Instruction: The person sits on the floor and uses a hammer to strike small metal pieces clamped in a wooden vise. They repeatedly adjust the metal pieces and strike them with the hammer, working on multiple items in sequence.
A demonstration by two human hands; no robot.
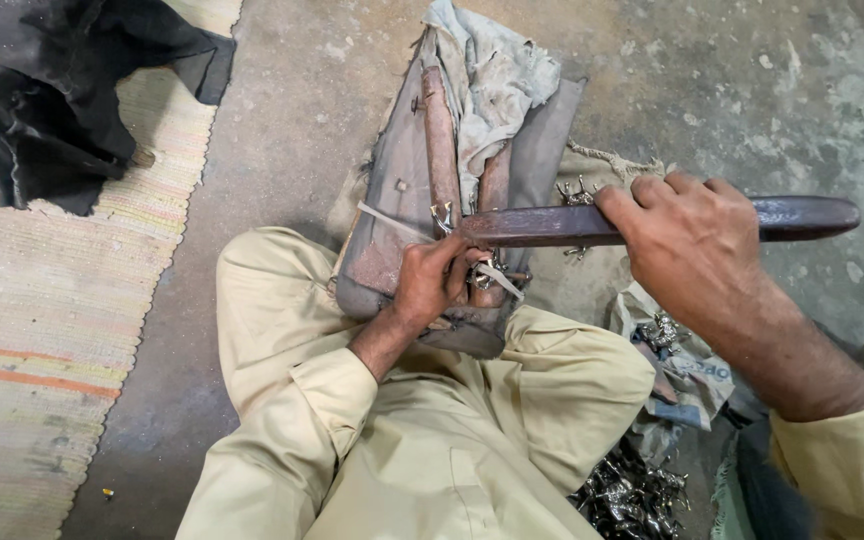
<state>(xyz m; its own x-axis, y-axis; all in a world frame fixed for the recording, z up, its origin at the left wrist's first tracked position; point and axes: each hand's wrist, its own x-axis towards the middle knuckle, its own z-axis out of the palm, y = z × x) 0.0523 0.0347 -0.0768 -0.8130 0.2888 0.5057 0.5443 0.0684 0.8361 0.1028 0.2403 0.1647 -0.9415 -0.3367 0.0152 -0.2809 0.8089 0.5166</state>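
I am filing: my right hand is wrapped tight around the dark wooden handle of a long flat file, whose rusty brown blade runs from my fist leftward to just above my left hand. My left hand is closed in a pinch on a small shiny metal casting, pressing it down on the worn wooden block propped between my knees; the casting's bright prongs stick up just beyond my fingertips, right under the file's tip. As I judge it, the next stroke calls for a firm hold on the piece and a level push of the blade across it, so it does not slip from under my thumb.

The block is grey, scarred and oily, with two reddish rounded bars on it and a grimy pale rag draped past my left fingers. A cloth strip crosses the block beside my left knuckles. Below my right wrist lie more glinting castings in a heap, spiky and silvery. The concrete floor beyond is rough and stained.
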